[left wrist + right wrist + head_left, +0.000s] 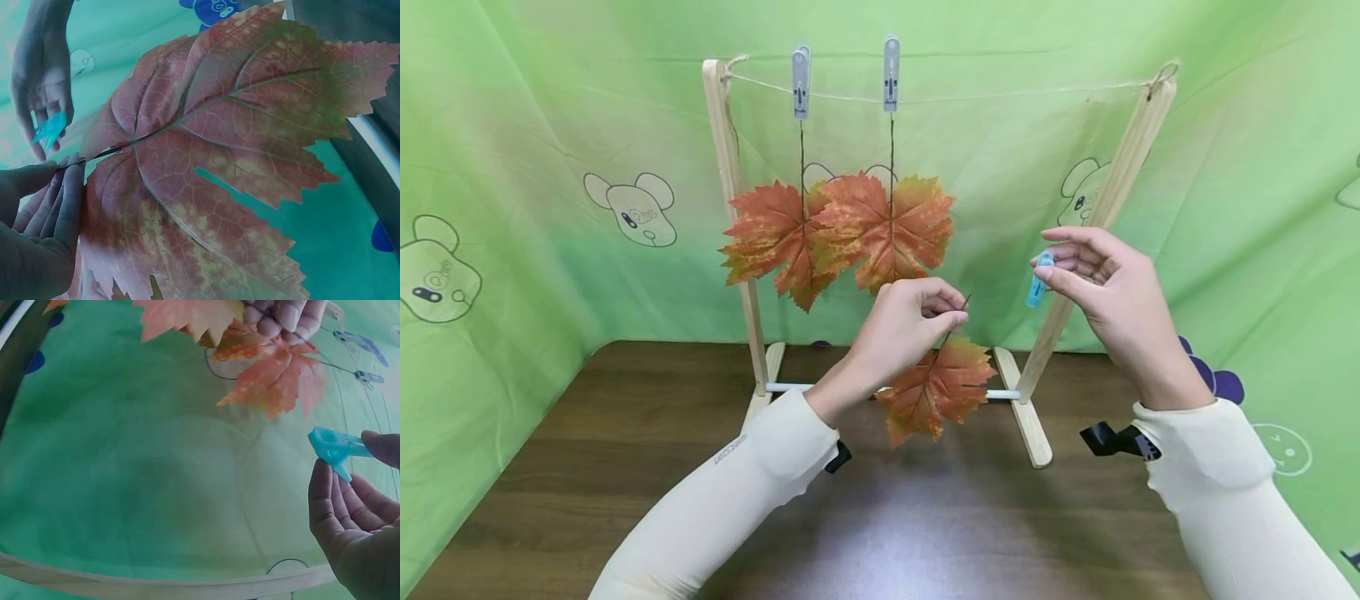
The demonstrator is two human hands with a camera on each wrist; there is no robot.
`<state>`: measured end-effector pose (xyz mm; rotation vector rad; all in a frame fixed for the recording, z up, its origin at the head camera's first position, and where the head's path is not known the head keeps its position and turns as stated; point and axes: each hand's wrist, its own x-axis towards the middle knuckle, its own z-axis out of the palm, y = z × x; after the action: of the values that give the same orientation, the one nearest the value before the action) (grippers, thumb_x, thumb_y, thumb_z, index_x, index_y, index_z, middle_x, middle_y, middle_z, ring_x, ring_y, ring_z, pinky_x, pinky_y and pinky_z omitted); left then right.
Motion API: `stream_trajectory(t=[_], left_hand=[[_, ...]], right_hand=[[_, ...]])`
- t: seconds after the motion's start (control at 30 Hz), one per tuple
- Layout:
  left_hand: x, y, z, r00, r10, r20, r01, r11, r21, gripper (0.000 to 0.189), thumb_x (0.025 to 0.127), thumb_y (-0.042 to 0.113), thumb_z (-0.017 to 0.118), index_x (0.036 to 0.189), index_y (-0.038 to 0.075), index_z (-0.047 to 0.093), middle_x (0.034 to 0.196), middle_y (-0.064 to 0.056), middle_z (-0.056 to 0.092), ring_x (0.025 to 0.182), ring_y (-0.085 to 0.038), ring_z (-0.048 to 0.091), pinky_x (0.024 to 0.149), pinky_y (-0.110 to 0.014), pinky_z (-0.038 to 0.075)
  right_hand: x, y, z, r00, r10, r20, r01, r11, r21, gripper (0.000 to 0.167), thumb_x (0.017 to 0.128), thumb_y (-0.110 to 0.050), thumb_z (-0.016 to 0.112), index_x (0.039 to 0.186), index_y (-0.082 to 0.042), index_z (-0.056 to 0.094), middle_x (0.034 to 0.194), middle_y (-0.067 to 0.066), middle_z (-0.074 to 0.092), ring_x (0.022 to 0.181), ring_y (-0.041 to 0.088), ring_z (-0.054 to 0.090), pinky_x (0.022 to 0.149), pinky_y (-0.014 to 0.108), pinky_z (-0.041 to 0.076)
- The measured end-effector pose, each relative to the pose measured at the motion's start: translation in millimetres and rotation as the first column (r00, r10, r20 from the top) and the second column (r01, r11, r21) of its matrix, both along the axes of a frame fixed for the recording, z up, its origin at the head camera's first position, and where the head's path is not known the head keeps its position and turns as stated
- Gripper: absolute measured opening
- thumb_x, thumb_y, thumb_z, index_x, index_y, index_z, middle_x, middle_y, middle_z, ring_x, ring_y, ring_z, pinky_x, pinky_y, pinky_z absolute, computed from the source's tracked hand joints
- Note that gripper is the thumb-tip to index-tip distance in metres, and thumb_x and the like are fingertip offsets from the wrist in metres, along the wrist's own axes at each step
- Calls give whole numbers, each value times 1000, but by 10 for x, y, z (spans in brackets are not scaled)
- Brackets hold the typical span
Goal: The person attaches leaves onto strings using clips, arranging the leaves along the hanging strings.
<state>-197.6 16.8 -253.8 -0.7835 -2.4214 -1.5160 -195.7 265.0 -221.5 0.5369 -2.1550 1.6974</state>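
Note:
My left hand (912,315) pinches the thin stem of an orange maple leaf (936,387), which hangs below the fingers; the left wrist view shows this leaf (206,125) large and close. To the right, my right hand (1108,287) holds a small blue clothespin (1038,281) between thumb and fingers, as the clothespin (337,447) in the right wrist view confirms. Two more maple leaves hang from a string (1000,94): the left leaf (775,237) by one grey clothespin (801,83), the right leaf (891,229) by another grey clothespin (891,73). Both hands are below the string, apart from it.
The string is tied between a left wooden post (722,125) and a right wooden post (1138,129). Wooden feet (1026,417) and a white crossbar (786,387) brace the frame on a brown table (587,467). Green printed cloth (535,108) hangs behind.

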Motion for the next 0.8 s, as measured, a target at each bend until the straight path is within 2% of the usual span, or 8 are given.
stream_trajectory(t=[0.23,0.37,0.57,0.8], left_hand=[[-84,88,131,1000,-7,-28,8,999,33,7,96,9,77,102,6,77,93,-7,80,81,-11,76,73,-18,58],[-117,129,197,1000,13,-27,-11,998,66,5,96,10,77,100,7,77,91,-5,80,78,-8,74,71,-18,57],[-144,224,258,1000,4,-19,-2,995,102,4,97,10,76,99,7,77,88,-5,80,75,-6,73,67,-17,55],[-175,294,340,999,5,-43,1,990,143,4,97,9,76,98,6,77,87,-7,80,73,-7,73,66,-17,55]], right_hand=[[-63,-43,117,999,30,-38,-33,996,-87,29,91,3,77,119,-7,75,99,-3,78,89,7,72,81,12,56],[-74,-77,188,997,47,-66,-55,991,-118,27,89,3,80,115,-1,76,94,-1,78,87,9,70,79,13,56],[-44,-86,252,995,68,-77,-78,988,-136,30,89,3,80,118,4,74,92,0,75,86,10,69,80,14,54],[-33,-87,322,995,63,-82,-73,989,-131,32,89,3,80,120,2,75,91,-1,76,85,10,69,81,15,54]])
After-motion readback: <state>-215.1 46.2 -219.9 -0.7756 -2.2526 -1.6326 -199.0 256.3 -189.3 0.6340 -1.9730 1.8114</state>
